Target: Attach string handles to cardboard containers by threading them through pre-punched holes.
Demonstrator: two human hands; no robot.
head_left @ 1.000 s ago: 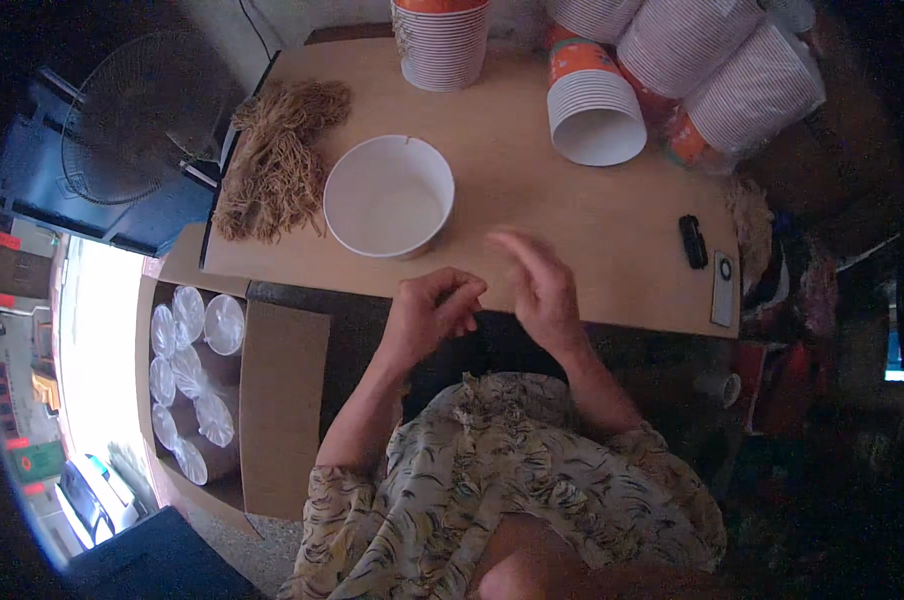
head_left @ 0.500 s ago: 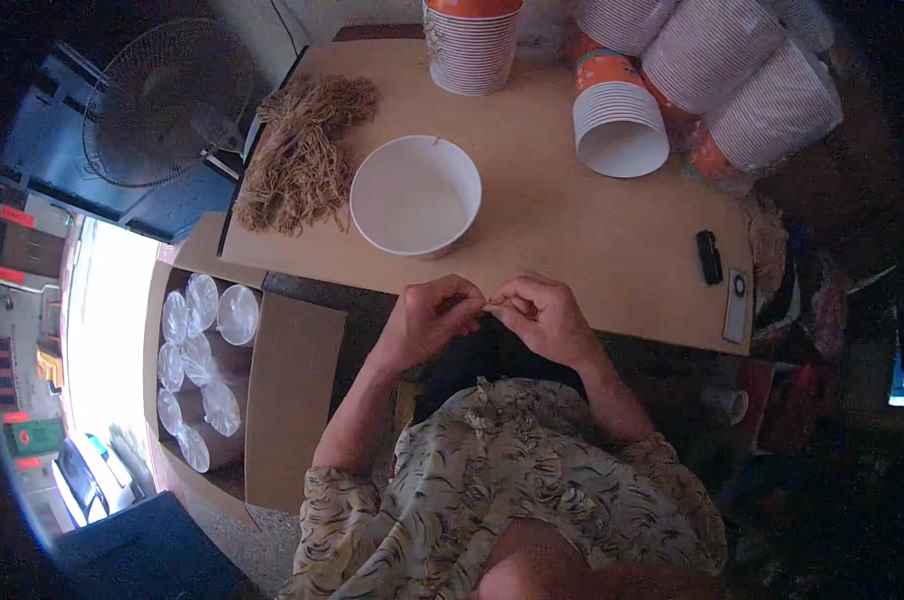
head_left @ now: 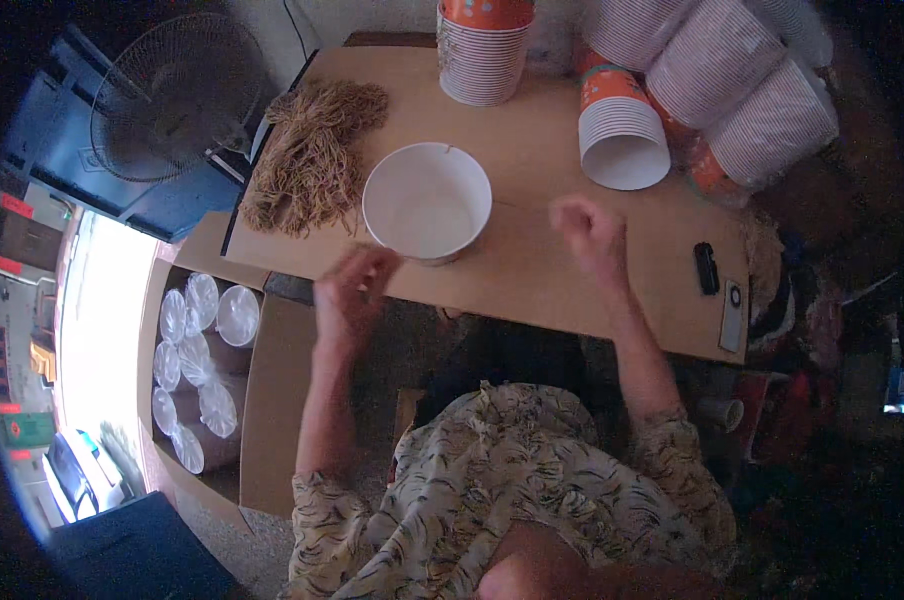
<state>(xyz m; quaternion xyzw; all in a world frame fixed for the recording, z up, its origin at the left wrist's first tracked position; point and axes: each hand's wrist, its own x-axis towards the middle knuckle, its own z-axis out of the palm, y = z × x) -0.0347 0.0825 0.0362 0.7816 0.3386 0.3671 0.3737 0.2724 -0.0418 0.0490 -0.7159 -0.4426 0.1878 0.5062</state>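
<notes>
While the brown wooden table (head_left: 532, 270) is bearing a heap of tan rubber bands (head_left: 312, 160) at its left, the white round paper bowl (head_left: 427, 200) is standing between both hands; the left hand (head_left: 357, 290), loosely curled, is hovering just below its rim, and the right hand (head_left: 587, 230), curled around nothing visible, is hanging beside it.
</notes>
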